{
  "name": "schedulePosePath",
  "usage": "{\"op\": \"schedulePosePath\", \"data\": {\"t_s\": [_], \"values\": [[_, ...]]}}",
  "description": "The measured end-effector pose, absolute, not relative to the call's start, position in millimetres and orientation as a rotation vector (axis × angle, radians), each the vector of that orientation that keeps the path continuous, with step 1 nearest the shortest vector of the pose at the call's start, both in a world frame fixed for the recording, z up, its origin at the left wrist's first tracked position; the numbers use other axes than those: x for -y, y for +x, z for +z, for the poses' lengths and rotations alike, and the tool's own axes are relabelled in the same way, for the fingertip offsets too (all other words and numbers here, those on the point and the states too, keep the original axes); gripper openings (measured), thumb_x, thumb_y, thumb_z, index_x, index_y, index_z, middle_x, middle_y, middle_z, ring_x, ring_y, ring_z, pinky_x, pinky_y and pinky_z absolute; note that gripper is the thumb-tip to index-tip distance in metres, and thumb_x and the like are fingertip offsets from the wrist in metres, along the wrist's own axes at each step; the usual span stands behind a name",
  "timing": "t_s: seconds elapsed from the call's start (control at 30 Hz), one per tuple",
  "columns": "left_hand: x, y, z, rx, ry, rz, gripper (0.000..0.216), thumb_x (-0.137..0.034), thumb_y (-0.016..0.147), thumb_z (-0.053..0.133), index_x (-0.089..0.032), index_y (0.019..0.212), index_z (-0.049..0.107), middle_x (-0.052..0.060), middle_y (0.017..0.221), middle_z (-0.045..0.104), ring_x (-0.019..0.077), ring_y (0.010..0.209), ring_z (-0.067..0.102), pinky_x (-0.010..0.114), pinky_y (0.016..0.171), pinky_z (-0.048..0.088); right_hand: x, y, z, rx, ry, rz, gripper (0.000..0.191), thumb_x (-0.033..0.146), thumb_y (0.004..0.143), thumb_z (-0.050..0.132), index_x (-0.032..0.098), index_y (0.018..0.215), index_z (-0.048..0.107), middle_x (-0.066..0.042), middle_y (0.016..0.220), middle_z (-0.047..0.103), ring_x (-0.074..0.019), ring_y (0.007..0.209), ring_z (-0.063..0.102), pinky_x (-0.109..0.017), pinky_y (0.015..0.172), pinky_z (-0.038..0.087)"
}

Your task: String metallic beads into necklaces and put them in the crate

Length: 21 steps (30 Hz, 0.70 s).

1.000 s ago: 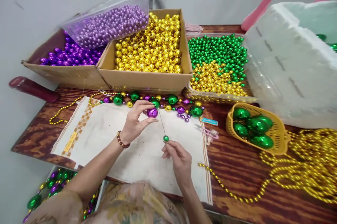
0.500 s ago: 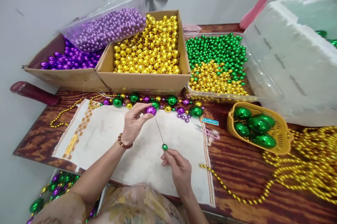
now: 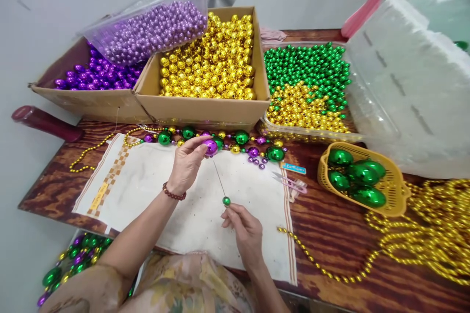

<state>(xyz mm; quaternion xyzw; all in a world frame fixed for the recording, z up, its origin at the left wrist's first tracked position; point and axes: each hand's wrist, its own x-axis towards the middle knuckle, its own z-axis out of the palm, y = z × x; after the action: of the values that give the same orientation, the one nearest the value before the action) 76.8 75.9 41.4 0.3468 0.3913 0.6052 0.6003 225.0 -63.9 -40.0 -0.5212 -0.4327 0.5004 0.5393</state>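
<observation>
My left hand (image 3: 188,166) pinches a shiny purple bead (image 3: 210,147) between thumb and fingers, above the white cloth (image 3: 147,190). My right hand (image 3: 245,229) is closed on a thin needle (image 3: 219,179) whose lower end is hidden by the fingers. A small green bead (image 3: 226,201) sits on the needle just above my right fingertips. The needle's bare tip points up at the purple bead, with a small gap between them. Behind my left hand, a bead strand (image 3: 253,152) of green, purple and gold lies along the cloth's far edge.
Cardboard boxes of purple and gold beads (image 3: 205,75) stand behind, beside a clear tray of green and gold beads (image 3: 308,87). To the right are pink-handled scissors (image 3: 293,184), a yellow basket (image 3: 394,193) with large green beads and heaped gold chains (image 3: 433,234).
The needle tip was at the purple bead and is now slightly below it, apart. The view has shifted a little; both hands keep their holds.
</observation>
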Motion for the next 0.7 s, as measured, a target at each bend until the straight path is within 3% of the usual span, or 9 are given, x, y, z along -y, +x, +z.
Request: {"op": "schedulePosePath", "data": {"t_s": [0.27,0.7], "values": [[-72,80,41,-0.887,0.806,1.342,0.031,-0.039,0.068,0.085,-0.020,0.092,0.078,0.005,0.087,0.073,0.0124,0.073,0.063,0.027,0.071,0.055,62,221,-36,0.984,-1.264,1.218,0.015,0.028,0.090,0.061,0.018,0.090,0.071,-0.001,0.070,0.068,-0.0126,0.052,0.061,-0.027,0.056,0.049],[-44,87,44,-0.917,1.046,1.424,0.028,-0.027,0.074,0.081,-0.024,0.101,0.077,0.005,0.102,0.072,0.0140,0.086,0.066,0.022,0.072,0.057,53,208,-30,0.787,-1.190,1.179,0.015,0.028,0.090,0.061,0.017,0.087,0.070,-0.002,0.071,0.071,-0.0123,0.049,0.061,-0.026,0.053,0.048]]}}
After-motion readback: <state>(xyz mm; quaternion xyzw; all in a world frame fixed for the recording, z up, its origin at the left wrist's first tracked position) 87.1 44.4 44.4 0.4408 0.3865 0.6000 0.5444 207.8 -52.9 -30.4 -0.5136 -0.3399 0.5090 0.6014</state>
